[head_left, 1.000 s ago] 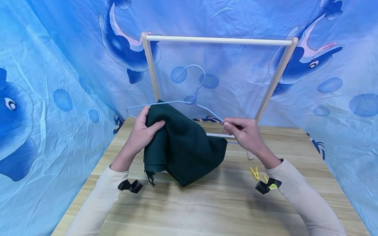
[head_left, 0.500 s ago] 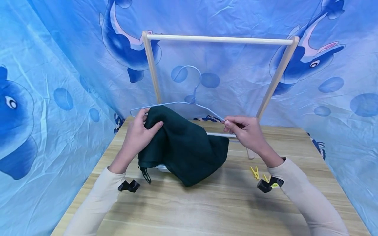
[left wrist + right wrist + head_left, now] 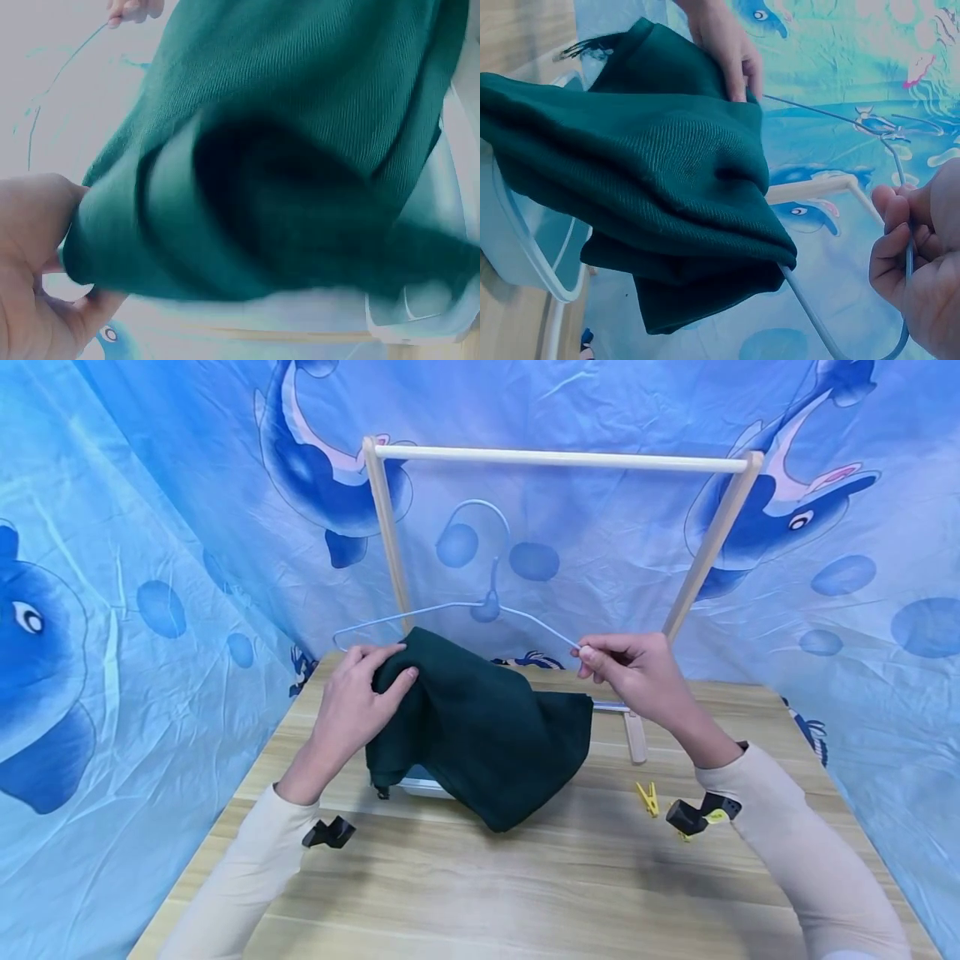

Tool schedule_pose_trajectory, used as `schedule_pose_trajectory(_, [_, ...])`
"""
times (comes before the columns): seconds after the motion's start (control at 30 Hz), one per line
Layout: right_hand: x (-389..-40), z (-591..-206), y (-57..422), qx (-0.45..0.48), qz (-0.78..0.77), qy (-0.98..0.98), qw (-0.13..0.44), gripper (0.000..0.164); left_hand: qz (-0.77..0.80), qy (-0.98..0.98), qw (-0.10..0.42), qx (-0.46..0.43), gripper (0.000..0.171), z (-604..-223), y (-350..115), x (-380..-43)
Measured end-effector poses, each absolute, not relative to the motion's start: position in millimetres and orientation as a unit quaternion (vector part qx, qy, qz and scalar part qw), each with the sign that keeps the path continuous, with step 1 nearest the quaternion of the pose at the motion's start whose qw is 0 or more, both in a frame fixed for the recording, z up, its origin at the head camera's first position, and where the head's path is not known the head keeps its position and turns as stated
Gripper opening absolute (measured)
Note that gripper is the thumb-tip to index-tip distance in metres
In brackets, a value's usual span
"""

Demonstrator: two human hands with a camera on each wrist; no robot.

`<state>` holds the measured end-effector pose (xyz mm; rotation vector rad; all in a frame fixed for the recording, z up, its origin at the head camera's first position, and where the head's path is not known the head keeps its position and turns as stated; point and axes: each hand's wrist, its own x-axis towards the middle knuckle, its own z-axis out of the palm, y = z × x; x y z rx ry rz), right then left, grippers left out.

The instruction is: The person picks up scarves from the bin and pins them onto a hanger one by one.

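Ribbed, matt cloth scarf (image 3: 487,735); smooth metal-looking hanger (image 3: 807,307)
Smooth, wood-grained bench (image 3: 480,893) with a soft sheen; plastic-looking clothespin (image 3: 648,802); matt wooden posts (image 3: 708,552); creased, slightly glossy cloth curtain (image 3: 622,585).

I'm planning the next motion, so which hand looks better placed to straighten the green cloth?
Probably the left hand: it holds the green cloth near its upper edge. The right hand pinches the hanger, apart from the cloth, and would likely have to let go first.

green cloth (image 3: 300,82) seemingly in left hand (image 3: 24,262)
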<state>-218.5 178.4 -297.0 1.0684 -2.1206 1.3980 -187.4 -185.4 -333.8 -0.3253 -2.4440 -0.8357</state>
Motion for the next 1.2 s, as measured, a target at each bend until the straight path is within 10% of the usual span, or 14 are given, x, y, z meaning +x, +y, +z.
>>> schedule_pose_trajectory(0.63, [-215,-289,181,0.384,0.496,-0.758,0.177,0.016,-0.215,-0.857,0.398,-0.245,0.021,-332,-167,-190])
schedule_pose_trajectory(1.2, [-211,-289,176,0.368,0.498,-0.766,0.17,0.015,-0.157,-0.867,0.262,-0.394,0.052,-337,-122,-195])
